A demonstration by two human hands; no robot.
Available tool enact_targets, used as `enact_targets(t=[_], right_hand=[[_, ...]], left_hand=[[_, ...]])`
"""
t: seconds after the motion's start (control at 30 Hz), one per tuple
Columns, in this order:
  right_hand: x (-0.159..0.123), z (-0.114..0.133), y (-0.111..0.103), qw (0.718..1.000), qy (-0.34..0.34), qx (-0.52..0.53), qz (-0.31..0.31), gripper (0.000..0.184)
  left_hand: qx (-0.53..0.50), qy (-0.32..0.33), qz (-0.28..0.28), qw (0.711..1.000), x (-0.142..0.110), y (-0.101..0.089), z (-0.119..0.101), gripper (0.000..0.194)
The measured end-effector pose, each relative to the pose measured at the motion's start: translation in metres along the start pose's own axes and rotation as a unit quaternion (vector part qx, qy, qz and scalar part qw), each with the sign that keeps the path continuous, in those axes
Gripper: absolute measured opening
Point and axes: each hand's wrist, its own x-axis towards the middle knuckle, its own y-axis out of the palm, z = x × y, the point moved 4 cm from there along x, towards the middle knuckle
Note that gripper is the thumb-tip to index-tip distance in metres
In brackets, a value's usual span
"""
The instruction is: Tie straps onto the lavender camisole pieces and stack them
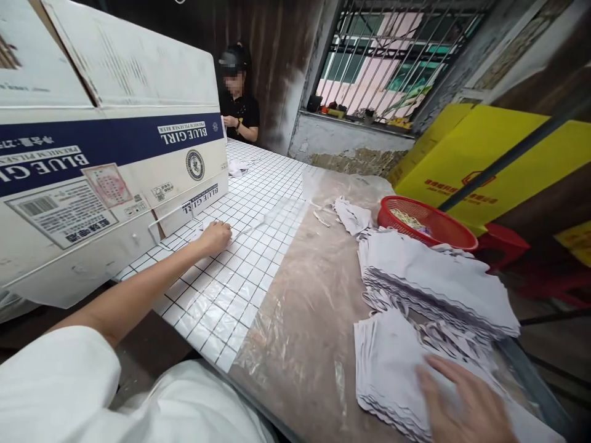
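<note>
My left hand (216, 238) rests on the white grid-patterned table cover beside the carton, fingers curled closed. A bit of white shows by its knuckles, but what the fingers hold is hidden. My right hand (466, 400), blurred, lies over the front stack of pale lilac-grey fabric pieces (388, 363), its fingers stretched out and apart. Behind that stack is a second, thicker stack of the same fabric (429, 264), with wavy edges and thin straps. One loose fabric piece (353, 215) lies at its far left end.
A large white and blue beer carton (184, 147) stands along the left. At the right, a red plastic basket (427, 224) holds small light items. Clear plastic sheeting (295, 307) covers the brown table part. A co-worker (240, 111) is at the far end; yellow boards (484, 160) stand behind.
</note>
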Motion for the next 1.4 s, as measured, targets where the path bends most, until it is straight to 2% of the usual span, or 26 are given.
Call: enact_targets(t=[0.07, 0.17, 0.23, 0.3, 0.37, 0.43, 0.53, 0.6, 0.67, 0.73, 0.83, 0.87, 0.9, 0.93, 1.0, 1.1, 1.17, 1.27, 1.33, 1.37, 1.4], right_hand=[[0.025, 0.067, 0.011, 0.992, -0.043, 0.111, 0.030, 0.025], [0.052, 0.145, 0.027, 0.967, -0.056, 0.234, 0.087, 0.017], [0.062, 0.178, 0.033, 0.958, -0.064, 0.264, 0.089, 0.015], [0.067, 0.197, 0.038, 0.955, -0.069, 0.275, 0.084, 0.014], [0.067, 0.204, 0.044, 0.954, -0.064, 0.280, 0.089, 0.014], [0.062, 0.202, 0.052, 0.951, -0.052, 0.284, 0.108, 0.016], [0.054, 0.195, 0.065, 0.947, -0.035, 0.285, 0.143, 0.019], [0.052, 0.191, 0.069, 0.944, -0.029, 0.290, 0.153, 0.020], [0.054, 0.191, 0.069, 0.942, -0.021, 0.296, 0.154, 0.021], [0.058, 0.190, 0.069, 0.943, -0.006, 0.298, 0.149, 0.022], [0.060, 0.187, 0.071, 0.945, 0.033, 0.299, 0.130, 0.023], [0.059, 0.184, 0.073, 0.944, 0.052, 0.302, 0.123, 0.024], [0.057, 0.180, 0.076, 0.942, 0.074, 0.305, 0.116, 0.025], [0.053, 0.176, 0.079, 0.940, 0.097, 0.309, 0.111, 0.026], [0.045, 0.165, 0.084, 0.936, 0.140, 0.307, 0.102, 0.028], [0.033, 0.151, 0.087, 0.938, 0.188, 0.279, 0.087, 0.030], [0.029, 0.150, 0.088, 0.942, 0.192, 0.261, 0.090, 0.029], [0.028, 0.170, 0.094, 0.954, 0.113, 0.230, 0.157, 0.026], [0.028, 0.188, 0.101, 0.959, 0.040, 0.176, 0.217, 0.027], [0.027, 0.194, 0.104, 0.959, 0.016, 0.143, 0.243, 0.025], [0.027, 0.198, 0.105, 0.958, 0.006, 0.112, 0.265, 0.020]], left_hand=[[-0.043, 0.004, 0.011, 0.999, -0.003, -0.017, -0.002, 0.017], [-0.220, 0.043, 0.028, 0.974, -0.006, -0.044, -0.034, 0.025], [-0.300, 0.095, 0.038, 0.948, -0.005, -0.061, -0.056, 0.026], [-0.241, 0.145, 0.061, 0.958, -0.005, -0.068, -0.064, 0.022], [-0.104, 0.159, 0.087, 0.978, -0.005, -0.059, -0.051, 0.022], [0.000, 0.115, 0.091, 0.989, -0.006, -0.041, -0.020, 0.028], [0.003, 0.000, 0.055, 0.999, -0.005, -0.019, 0.032, 0.018], [-0.026, -0.042, 0.035, 0.998, -0.004, -0.013, 0.047, 0.015], [-0.077, -0.052, 0.043, 0.995, -0.002, -0.015, 0.040, 0.027], [-0.221, -0.053, 0.083, 0.970, 0.000, -0.020, 0.017, 0.035], [-0.476, -0.035, 0.131, 0.869, 0.002, -0.032, -0.031, 0.039], [-0.516, -0.030, 0.127, 0.847, 0.002, -0.034, -0.042, 0.042], [-0.531, -0.029, 0.116, 0.839, 0.001, -0.035, -0.051, 0.046], [-0.523, -0.033, 0.102, 0.846, -0.002, -0.032, -0.055, 0.049], [-0.447, -0.040, 0.083, 0.890, -0.010, -0.018, -0.056, 0.055], [-0.271, -0.016, 0.085, 0.959, -0.034, 0.021, -0.050, 0.058], [-0.166, 0.033, 0.087, 0.982, -0.051, 0.047, -0.050, 0.057], [-0.039, 0.098, 0.075, 0.992, -0.067, 0.070, -0.057, 0.036], [0.002, 0.106, 0.080, 0.991, -0.069, 0.073, -0.059, 0.012], [0.005, 0.101, 0.088, 0.991, -0.068, 0.071, -0.058, 0.006], [-0.003, 0.091, 0.098, 0.991, -0.068, 0.066, -0.055, 0.009]])
